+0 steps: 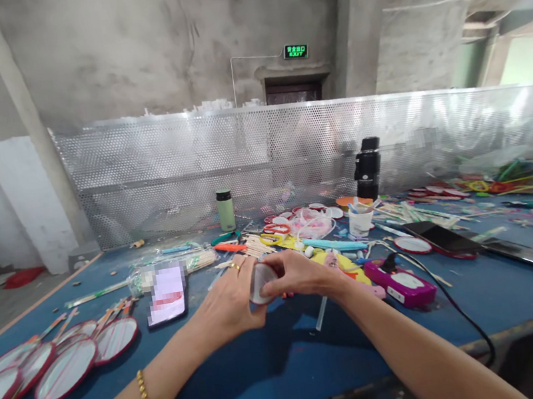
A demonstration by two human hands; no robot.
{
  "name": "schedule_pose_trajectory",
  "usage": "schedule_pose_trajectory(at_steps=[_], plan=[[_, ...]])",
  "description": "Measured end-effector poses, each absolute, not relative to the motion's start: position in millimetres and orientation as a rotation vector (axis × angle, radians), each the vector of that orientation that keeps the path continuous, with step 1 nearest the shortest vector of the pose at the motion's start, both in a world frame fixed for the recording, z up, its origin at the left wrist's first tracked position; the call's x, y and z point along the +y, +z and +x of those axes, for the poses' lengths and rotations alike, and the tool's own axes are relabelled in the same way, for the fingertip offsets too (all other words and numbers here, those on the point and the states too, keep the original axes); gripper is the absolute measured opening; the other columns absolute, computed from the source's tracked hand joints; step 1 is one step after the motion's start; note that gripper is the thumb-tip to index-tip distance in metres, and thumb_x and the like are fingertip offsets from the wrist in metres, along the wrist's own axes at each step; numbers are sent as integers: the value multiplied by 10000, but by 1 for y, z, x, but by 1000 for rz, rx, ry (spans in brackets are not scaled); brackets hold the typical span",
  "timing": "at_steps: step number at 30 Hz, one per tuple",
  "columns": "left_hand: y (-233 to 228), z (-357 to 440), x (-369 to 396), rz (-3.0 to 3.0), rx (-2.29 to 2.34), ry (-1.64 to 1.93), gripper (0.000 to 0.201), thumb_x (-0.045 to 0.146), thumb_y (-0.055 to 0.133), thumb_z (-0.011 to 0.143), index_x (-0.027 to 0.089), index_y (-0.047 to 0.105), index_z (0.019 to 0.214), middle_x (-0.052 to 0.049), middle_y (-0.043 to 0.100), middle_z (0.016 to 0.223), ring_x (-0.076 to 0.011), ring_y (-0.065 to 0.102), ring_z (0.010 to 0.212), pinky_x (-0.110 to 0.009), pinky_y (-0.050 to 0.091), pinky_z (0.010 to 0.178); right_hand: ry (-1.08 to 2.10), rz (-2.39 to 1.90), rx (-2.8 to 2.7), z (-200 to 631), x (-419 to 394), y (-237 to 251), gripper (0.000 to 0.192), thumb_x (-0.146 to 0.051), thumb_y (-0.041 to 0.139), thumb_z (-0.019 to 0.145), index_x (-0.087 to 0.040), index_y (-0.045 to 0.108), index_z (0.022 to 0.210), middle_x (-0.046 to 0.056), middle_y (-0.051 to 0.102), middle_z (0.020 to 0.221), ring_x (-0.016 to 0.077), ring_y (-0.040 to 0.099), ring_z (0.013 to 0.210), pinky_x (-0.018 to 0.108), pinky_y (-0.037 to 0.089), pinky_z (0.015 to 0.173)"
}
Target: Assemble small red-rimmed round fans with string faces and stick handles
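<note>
In the head view, a small round whitish disc (260, 284) is held above the table between my two hands; its exact kind I cannot make out. My left hand (231, 297) curls around its left side, with a ring on one finger and a gold bead bracelet at the wrist. Thumb and fingers of my right hand (298, 272) close on its right side. A clear stick (321, 313) lies on the blue table (276, 387) below my right wrist. Beyond the hands are thin wooden sticks (257, 244) and orange-handled scissors (276, 229).
Several round white discs with red rims (66, 371) and handles lie at left beside a lit phone (167, 295). A purple box (401, 282) with a black cable sits at right. Further back stand a green bottle (226, 211), a white cup (360, 222) and a black flask (368, 170).
</note>
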State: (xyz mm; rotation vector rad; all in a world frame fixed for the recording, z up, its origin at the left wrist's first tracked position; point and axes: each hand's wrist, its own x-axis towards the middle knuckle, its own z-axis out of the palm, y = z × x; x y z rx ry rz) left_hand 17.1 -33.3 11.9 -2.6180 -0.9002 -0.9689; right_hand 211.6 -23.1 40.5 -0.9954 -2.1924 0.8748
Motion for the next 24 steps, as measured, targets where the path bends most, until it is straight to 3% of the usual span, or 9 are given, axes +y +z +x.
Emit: schedule_pose_trajectory(at_steps=[5,10,13,19,24], plan=[[21,16,-35,-2461,-902,-1170,463,218,537,761,132,400,1195,-150,522,1069,-287,528,1032,-428,502,843,975,-1000,-2027,215,-24,43,332,-487,594,821,-161,577,764,-40,565,570,89,547,448,194,426,433],[26,16,-35,-2284,-999,-1327,513,206,568,754,143,384,1229,-147,513,1109,-295,501,1103,-432,482,914,978,-941,-1903,206,-32,49,337,-474,609,814,-160,582,931,-6,640,674,99,590,459,178,442,368],[25,16,-33,-2184,-1043,-1365,527,201,593,740,167,378,1220,-134,507,1084,-293,509,1069,-434,491,896,988,-912,-1802,200,-34,48,402,-465,611,814,-180,492,1071,4,668,742,98,584,442,171,430,331],[29,11,-27,-2114,-1105,-1425,474,248,632,722,174,405,1132,-116,508,1020,-289,516,1020,-429,501,844,936,-833,-1816,189,-37,40,263,-354,614,809,-211,442,948,-11,668,791,60,544,395,150,409,324],[30,12,-29,-2157,-1188,-1530,436,244,645,708,190,441,1090,-84,518,994,-268,533,982,-410,496,825,986,-845,-1711,179,-40,39,306,-385,596,813,-196,490,1029,-36,624,698,67,546,377,147,376,320]])
